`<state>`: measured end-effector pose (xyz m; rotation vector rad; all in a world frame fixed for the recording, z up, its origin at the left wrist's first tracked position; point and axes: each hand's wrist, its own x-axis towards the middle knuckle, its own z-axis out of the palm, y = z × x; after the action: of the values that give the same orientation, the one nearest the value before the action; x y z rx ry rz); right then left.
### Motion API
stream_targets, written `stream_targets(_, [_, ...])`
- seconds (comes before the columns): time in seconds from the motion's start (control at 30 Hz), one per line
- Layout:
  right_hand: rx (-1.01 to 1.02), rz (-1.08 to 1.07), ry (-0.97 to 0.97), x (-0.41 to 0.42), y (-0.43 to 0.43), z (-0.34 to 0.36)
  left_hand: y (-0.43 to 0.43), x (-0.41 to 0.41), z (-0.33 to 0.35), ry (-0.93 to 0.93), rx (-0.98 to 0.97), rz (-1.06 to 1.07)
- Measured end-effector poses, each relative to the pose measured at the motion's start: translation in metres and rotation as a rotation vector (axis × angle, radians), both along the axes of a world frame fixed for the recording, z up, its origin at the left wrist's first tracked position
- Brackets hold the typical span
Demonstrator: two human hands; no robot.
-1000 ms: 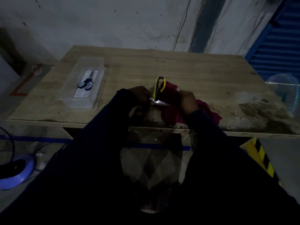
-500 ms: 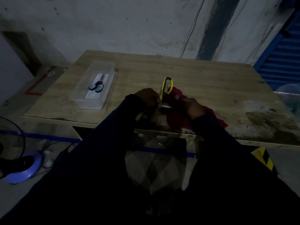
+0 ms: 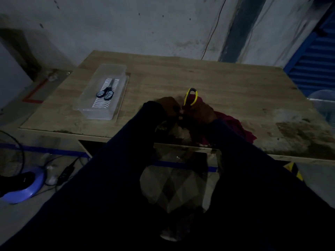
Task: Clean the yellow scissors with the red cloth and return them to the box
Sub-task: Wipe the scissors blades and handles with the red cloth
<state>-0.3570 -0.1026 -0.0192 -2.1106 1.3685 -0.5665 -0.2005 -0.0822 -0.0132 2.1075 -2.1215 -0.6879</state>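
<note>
Gripped by the left hand (image 3: 168, 108) near the tabletop's (image 3: 226, 82) front edge — yellow scissors (image 3: 190, 96), handles up (blades hidden). Bunched against them in the right hand's (image 3: 199, 113) curled fingers — red cloth (image 3: 235, 125). By the left edge, clear box (image 3: 85, 105) with dark scissors (image 3: 106, 92).

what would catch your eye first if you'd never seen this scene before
The yellow scissors stand out most, their handles poking up between the left hand and right hand near the front edge of the dim table. The red cloth spills out from under the right hand. Off to the left sits a clear box with a blue-handled pair of scissors lying inside.
</note>
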Motion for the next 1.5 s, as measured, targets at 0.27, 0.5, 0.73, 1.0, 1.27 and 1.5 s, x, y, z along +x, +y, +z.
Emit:
stream_targets(0.27, [0.019, 0.18, 0.027, -0.012, 0.003, -0.001, -0.005, 0.003, 0.003, -0.021, 0.045, -0.024])
stream_targets(0.5, [-0.14, 0.017, -0.06, 0.004, 0.003, -0.004, -0.005, 0.009, 0.003, 0.037, 0.066, 0.033])
stream_targets(0.73, [0.237, 0.075, -0.081, -0.025, -0.011, -0.008, -0.006, 0.013, 0.009, 0.085, 0.119, 0.065])
stream_targets(1.0, [-0.31, -0.15, 0.073, -0.077, -0.008, -0.009, 0.002, 0.017, 0.007, 0.166, 0.103, 0.146])
stream_targets(1.27, [-0.22, 0.125, 0.375, -0.084, -0.006, -0.024, 0.005, 0.017, 0.009, 0.278, 0.101, 0.178])
stream_targets(1.5, [-0.344, 0.105, 0.528, -0.085, -0.028, -0.033, 0.002, 0.006, 0.013, 0.274, 0.092, 0.207])
